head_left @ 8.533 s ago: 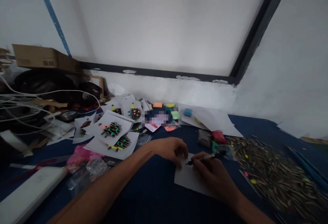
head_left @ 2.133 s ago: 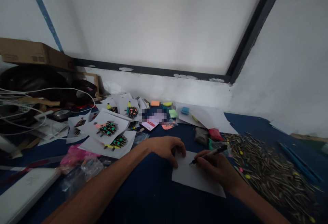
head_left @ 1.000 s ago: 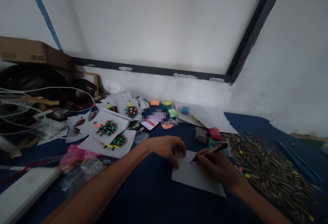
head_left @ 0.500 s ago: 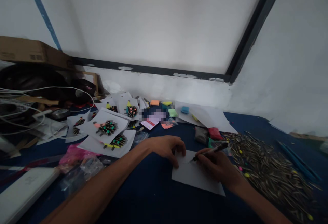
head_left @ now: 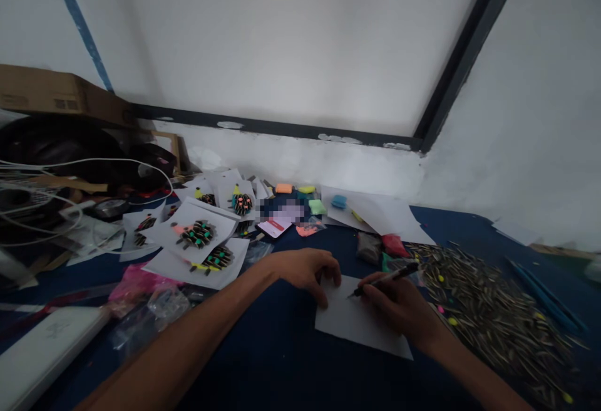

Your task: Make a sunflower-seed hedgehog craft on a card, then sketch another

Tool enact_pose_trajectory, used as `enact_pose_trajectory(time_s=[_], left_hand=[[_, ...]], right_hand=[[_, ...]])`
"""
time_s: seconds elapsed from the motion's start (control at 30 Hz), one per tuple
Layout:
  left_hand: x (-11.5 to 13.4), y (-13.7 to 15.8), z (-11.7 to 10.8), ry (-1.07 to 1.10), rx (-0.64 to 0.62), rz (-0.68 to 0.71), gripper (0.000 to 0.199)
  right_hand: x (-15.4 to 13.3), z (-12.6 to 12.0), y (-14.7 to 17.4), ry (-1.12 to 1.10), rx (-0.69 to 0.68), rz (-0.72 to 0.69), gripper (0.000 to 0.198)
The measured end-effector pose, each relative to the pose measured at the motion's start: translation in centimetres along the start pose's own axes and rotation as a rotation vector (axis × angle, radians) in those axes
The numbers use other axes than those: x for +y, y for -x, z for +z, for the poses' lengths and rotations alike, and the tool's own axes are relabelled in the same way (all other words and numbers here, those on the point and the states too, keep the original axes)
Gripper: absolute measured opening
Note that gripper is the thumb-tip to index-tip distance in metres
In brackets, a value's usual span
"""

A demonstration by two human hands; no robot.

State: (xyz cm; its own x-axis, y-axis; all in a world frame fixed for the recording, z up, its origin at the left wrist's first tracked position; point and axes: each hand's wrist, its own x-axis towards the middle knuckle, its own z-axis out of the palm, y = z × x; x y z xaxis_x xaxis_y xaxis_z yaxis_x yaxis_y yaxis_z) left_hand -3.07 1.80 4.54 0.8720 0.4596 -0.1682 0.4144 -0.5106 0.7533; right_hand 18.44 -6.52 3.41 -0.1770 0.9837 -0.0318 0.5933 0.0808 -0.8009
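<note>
A small white sheet of paper lies on the blue cloth in front of me. My right hand is closed round a dark pen, whose tip is at the sheet's upper middle. Whether it has left a mark is too faint to tell. On the sheet's upper left corner rests my left hand, with curved fingers and the thumb apart, holding nothing. Just beyond the right hand are a packet of dark clay and a red packet. Sunflower seeds spread in a heap at the right.
Left of my hands, white sheets carry seed-and-clay figures. A phone and coloured clay pieces lie near the wall. A white box, cables and a cardboard box occupy the left side.
The pen and my right hand have shifted very slightly over the paper. My left hand stays in place on its corner.
</note>
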Motion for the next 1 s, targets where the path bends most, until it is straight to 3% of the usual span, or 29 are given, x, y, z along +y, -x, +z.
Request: enact_pose_trajectory(time_s=[1.0], left_hand=[[0.0, 0.0, 0.0, 0.005, 0.005, 0.004, 0.040]], right_hand=[[1.1, -0.6, -0.3, 0.107, 0.049, -0.032, 0.043]])
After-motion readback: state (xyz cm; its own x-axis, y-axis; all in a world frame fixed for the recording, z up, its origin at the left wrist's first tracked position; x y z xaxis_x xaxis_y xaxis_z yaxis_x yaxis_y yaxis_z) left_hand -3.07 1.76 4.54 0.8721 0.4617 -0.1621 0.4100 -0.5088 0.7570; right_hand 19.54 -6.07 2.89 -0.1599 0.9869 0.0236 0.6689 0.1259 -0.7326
